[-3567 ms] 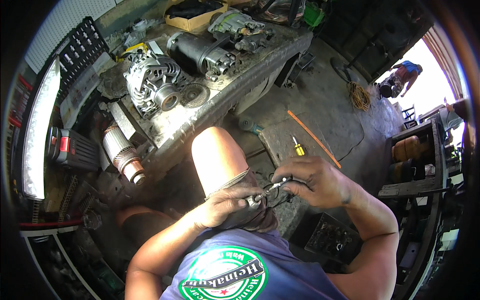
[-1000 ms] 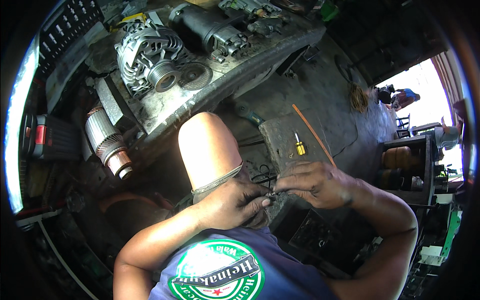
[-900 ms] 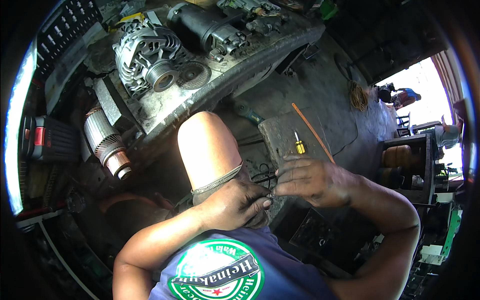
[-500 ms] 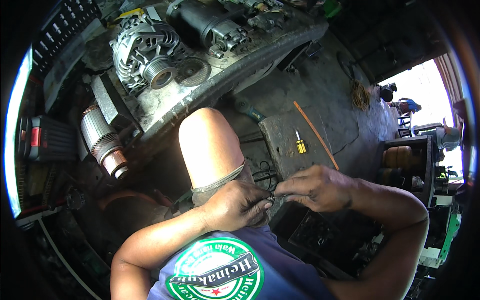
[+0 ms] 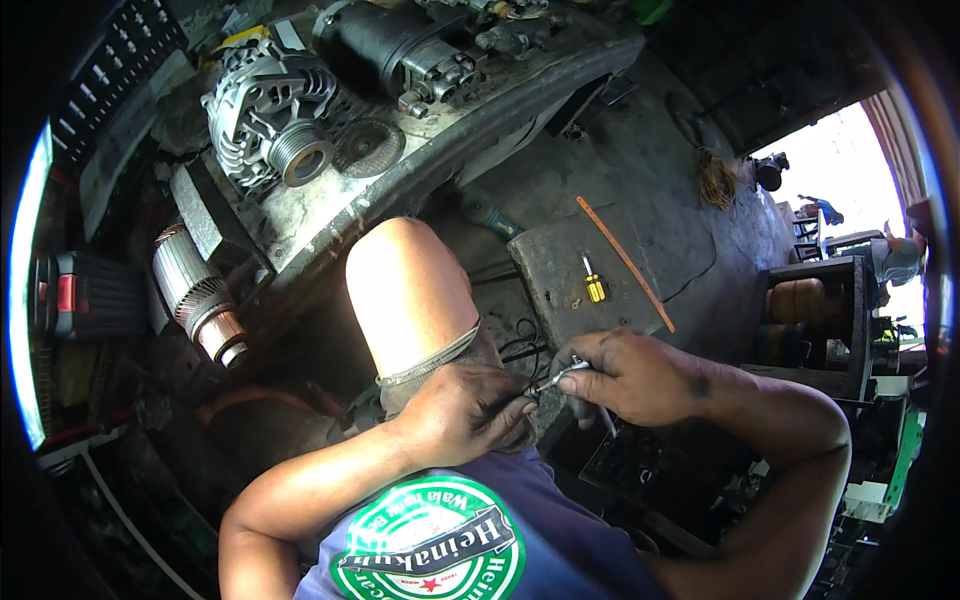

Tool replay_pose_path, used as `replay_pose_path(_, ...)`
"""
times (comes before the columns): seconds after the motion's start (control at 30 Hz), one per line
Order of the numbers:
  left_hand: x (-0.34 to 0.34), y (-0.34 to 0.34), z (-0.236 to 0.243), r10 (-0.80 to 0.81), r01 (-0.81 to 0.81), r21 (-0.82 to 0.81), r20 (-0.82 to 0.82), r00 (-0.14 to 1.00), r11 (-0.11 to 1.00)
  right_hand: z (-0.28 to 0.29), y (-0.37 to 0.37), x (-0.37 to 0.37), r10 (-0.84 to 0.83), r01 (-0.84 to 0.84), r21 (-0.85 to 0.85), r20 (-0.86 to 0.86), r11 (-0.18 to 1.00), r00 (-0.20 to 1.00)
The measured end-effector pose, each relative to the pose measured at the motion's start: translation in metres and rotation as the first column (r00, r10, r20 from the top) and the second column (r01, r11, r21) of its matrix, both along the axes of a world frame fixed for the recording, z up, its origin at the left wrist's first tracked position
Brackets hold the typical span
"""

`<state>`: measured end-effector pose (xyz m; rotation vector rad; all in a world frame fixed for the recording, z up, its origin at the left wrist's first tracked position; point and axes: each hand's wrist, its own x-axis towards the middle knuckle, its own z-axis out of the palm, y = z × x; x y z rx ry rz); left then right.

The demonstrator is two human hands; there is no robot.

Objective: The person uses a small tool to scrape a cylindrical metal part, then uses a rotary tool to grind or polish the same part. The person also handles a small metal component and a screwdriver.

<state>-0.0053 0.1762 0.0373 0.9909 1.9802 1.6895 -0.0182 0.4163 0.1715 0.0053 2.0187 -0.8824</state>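
Observation:
My left hand (image 5: 468, 408) is closed in a pinch on a small dark part, mostly hidden by the fingers, above my lap. Facing it, my right hand (image 5: 628, 378) grips a slim silver metal tool (image 5: 562, 376), perhaps pliers. The tool's tip meets the small part at my left fingertips. Beyond my right hand, a yellow-handled screwdriver (image 5: 595, 286) and a long orange hacksaw blade (image 5: 627, 264) lie on a worn wooden block (image 5: 545, 262).
A workbench (image 5: 335, 220) at the upper left bears an alternator (image 5: 268, 125), a toothed disc (image 5: 368, 148) and a black starter motor (image 5: 385, 50). An armature (image 5: 198, 290) stands left of it. A power tool (image 5: 490, 218) lies on the floor. Coiled cord (image 5: 716, 178) lies farther off.
The silver tool now shows in my right hand, its tip against the part in my left fingers. The right fingers have shifted around it. My view has moved slightly.

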Motion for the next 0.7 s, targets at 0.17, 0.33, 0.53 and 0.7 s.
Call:
replay_pose_path(0.17, -0.005, -0.004, -0.001, -0.074, 0.074, 0.027, 0.004, 0.997, 0.997, -0.013, 0.009, 0.003, 0.280, -0.350, 0.002, -0.603, 0.937, 0.747)
replay_pose_path(0.33, -0.007, -0.005, -0.001, -0.089, 0.087, 0.048, 0.050, 0.995, 0.995, -0.031, 0.016, 0.003, 0.289, -0.499, -0.065, -0.748, 0.864, 0.598)
replay_pose_path(0.53, -0.011, -0.008, -0.003, -0.097, 0.093, 0.081, 0.049, 0.994, 0.992, -0.031, 0.016, 0.002, 0.334, -0.514, -0.012, -0.747, 0.857, 0.575)
replay_pose_path(0.7, -0.011, -0.010, -0.005, -0.107, 0.101, 0.083, 0.066, 0.992, 0.991, -0.030, 0.015, 0.001, 0.331, -0.516, -0.023, -0.742, 0.856, 0.584)
